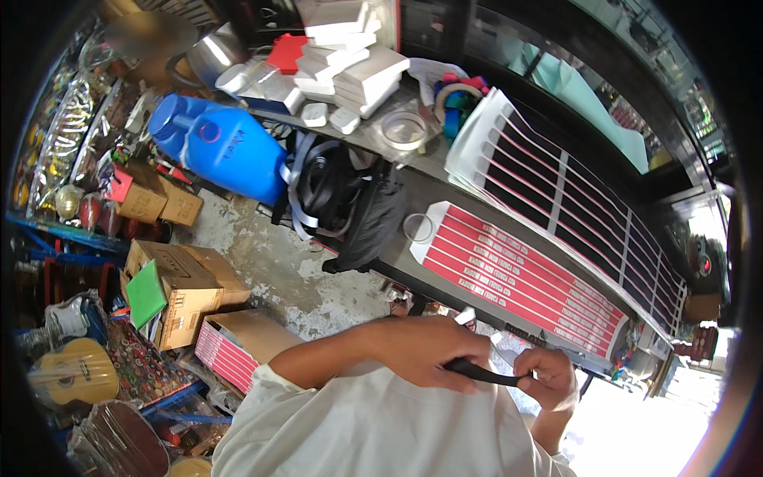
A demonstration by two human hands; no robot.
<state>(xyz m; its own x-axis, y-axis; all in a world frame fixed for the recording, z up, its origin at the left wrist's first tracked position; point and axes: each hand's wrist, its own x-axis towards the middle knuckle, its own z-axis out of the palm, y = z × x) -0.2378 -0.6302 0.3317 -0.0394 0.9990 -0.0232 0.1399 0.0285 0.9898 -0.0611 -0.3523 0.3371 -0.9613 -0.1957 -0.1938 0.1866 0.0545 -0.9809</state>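
In front of my white shirt, both hands are together near the table's front edge. A slim, slightly curved black piece (485,370), like a strip or handle, spans between them; its kind is unclear. My left hand (425,347) is closed over its left end, fingers curled and partly hidden. My right hand (548,378) pinches its right end between thumb and fingers. A small white piece (466,316) shows just above my left fingers. Beyond my hands, a sheet of red printed strips (517,278) lies flat on the dark table (405,253).
Sheets with black strips (572,191) lie behind the red ones. A clear tape roll (419,228), a black bag (369,211), a blue jug (226,151) and stacked white boxes (362,75) occupy the table's left. Cardboard boxes (183,278) and a small guitar (77,375) stand at left.
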